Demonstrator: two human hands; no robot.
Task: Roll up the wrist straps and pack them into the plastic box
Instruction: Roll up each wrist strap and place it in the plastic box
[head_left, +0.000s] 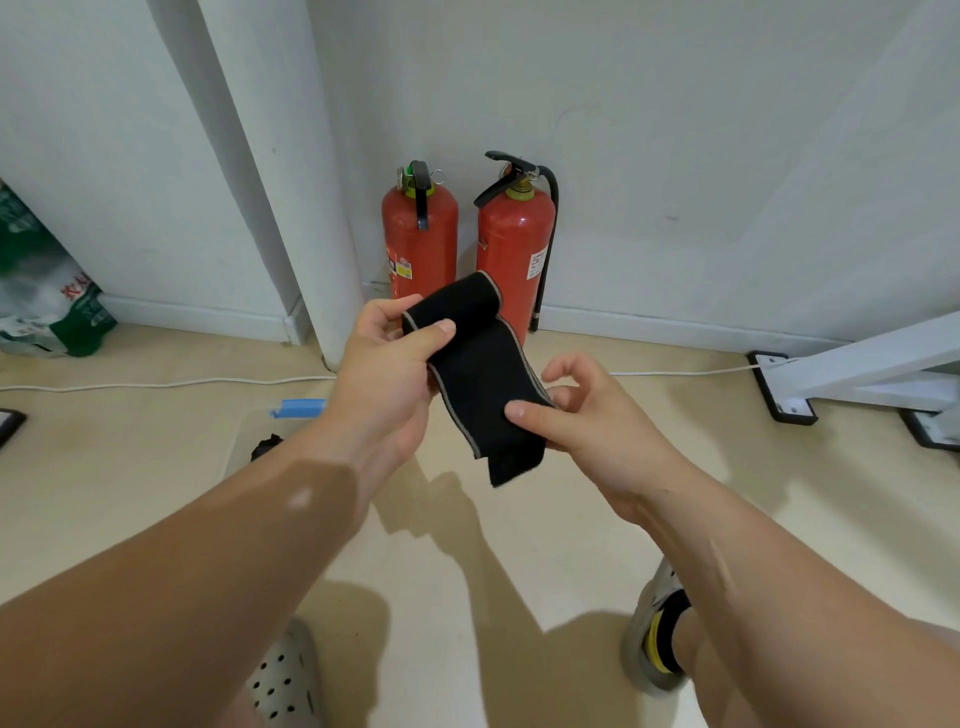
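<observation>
Plainly, in the head view, the black wrist strap (478, 374) is held in the air between both hands, its long axis slanting from upper left to lower right. The left hand (384, 374) grips the rolled end, fingers (400, 304) curled round it. The right hand (587, 410) pinches the loose tail. On the floor (467, 545), nearer the left hand, the clear plastic box (260, 421) holds a dark lump (267, 447), partly hidden by the forearm.

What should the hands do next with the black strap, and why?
Probably wind the roll further toward the right hand: the left hand grips the rolled end of the wrist strap, while the right hand pinches its flat, unrolled tail.
</observation>
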